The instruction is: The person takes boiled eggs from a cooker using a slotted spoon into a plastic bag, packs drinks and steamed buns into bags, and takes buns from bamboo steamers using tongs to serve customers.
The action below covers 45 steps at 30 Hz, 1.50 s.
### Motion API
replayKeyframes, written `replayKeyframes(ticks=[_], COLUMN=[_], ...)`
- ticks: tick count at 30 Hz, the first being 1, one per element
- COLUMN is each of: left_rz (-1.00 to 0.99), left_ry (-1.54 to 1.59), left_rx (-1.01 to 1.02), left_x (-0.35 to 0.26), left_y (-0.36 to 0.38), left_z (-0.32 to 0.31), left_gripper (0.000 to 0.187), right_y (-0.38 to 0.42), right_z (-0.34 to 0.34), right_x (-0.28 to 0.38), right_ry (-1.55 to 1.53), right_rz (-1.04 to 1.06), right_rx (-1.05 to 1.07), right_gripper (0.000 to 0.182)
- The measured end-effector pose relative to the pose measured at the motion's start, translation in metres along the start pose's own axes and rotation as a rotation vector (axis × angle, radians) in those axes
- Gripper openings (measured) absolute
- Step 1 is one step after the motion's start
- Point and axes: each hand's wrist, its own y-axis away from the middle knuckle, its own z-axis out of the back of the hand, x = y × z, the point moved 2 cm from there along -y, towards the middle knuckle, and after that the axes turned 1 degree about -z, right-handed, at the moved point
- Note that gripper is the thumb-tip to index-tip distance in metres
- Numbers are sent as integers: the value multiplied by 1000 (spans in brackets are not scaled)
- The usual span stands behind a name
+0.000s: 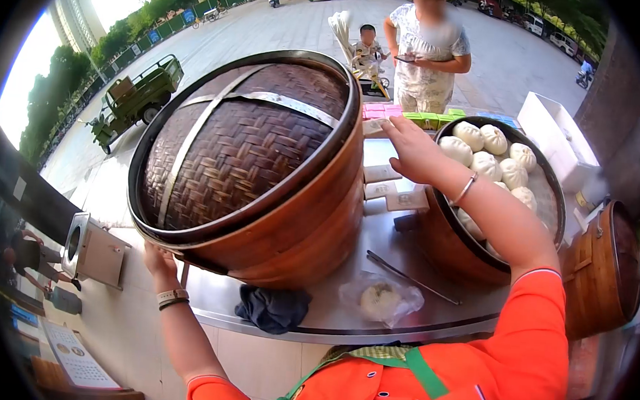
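A large round bamboo steamer (288,249) with a domed woven lid (257,145) fills the middle of the view, the lid crossed by metal strips. My left hand (159,260) grips the steamer's lower left edge, its fingers partly hidden under it. On the far right side, my right hand (419,153) is at a wooden handle block (375,127) of the steamer, fingers over it. Below that hand stand two more wooden blocks. To the right, an open steamer (438,244) holds several white steamed buns (485,165); my right forearm crosses above it.
On the metal table (320,310) lie a dark cloth (273,308), tongs (414,278) and a bun in a plastic bag (381,300). A white foam box (558,137) and another wooden steamer (600,272) are at the right. A person (426,52) and a child (368,49) face the table.
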Motion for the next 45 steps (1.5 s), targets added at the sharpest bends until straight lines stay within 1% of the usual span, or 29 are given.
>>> replayKeyframes(ticks=[1, 2, 3, 4, 5, 6, 8, 10, 13, 16, 17, 18, 19, 20, 21, 22, 25, 27, 29, 31, 32, 33, 34, 36, 37, 38, 41, 42, 45], left_rz=[109, 198, 233, 243, 247, 239, 220, 197, 155, 94, 74, 60, 40, 19, -3, -13, -11, 38, 141, 302, 413, 362, 450, 539, 658, 660, 657, 681, 674], left_ry=[106, 232, 266, 282, 291, 297, 300, 297, 278, 255, 240, 234, 231, 220, 203, 195, 191, 229, 309, 449, 539, 261, 283, 281, 368, 331, 288, 226, 264], left_rx=[230, 344, 372, 384, 379, 378, 368, 370, 368, 391, 405, 425, 439, 458, 479, 511, 615, 675, 772, 956, 1094, 738, 749, 764, 822, 821, 703, 787, 827], left_x=[27, 26, 26, 25, 24, 23, 17, 10, -5, -31, -41, -48, -59, -71, -82, -90, -93, -77, -47, -1, 25, 45, 68, 116, 144, 155, 189, 198, 220], left_y=[-38, -31, -26, -28, -30, -32, -37, -43, -46, -45, -44, -42, -39, -33, -27, -20, 13, 44, 75, 101, 115, 138, 152, 173, 177, 193, 218, 215, 206], left_z=[29, 11, 2, -4, -7, -10, -15, -22, -31, -51, -60, -73, -85, -99, -114, -131, -192, -236, -281, -327, -351, -375, -398, -433, -446, -456, -478, -479, -484], left_gripper=[44, 38, 37, 37, 36, 36, 35, 34, 33, 31, 31, 30, 30, 29, 29, 29, 27, 26, 25, 25, 24, 22, 21, 20, 17, 15, 16, 16, 15], right_y=[-19, -34, -44, -51, -58, -63, -70, -68, -73, -79, -81, -81, -82, -78, -72, -61, -4, 44, 95, 147, 172, 194, 216, 256, 273, 289, 325, 334, 352], right_z=[-22, -39, -54, -61, -69, -77, -83, -83, -67, -55, -41, -25, -12, 3, 8, 17, 79, 120, 154, 177, 186, 191, 197, 207, 210, 212, 215, 213, 202], right_x=[-2, -5, -8, -8, -11, -16, -23, -26, -16, -16, -12, -11, -17, -23, -36, -51, -79, -98, -127, -160, -176, -190, -204, -231, -243, -253, -279, -285, -297], right_ry=[14, 30, 43, 39, 61, 17, -130, -195, -149, -79, -10, 9, 20, 45, 38, 13, -88, -158, -211, -241, -248, -247, -241, -223, -217, -215, -206, -206, -206], right_rz=[-22, -43, -70, -112, -38, -28, -23, 6, 82, 55, 22, 43, 0, 41, 79, 71, -31, -120, -228, -349, -400, -445, -485, -559, -593, -621, -682, -694, -717], right_rx=[45, 94, 115, 49, -27, -41, -50, -58, -71, -51, 116, 103, 106, 100, -26, -85, -182, -212, -220, -216, -214, -215, -217, -209, -204, -200, -191, -184, -169], right_gripper=[46, 44, 40, 31, 26, 22, 17, 18, 19, 17, 15, 14, 14, 13, 13, 13, 14, 14, 14, 14, 14, 14, 15, 15, 15, 15, 16, 16, 16])
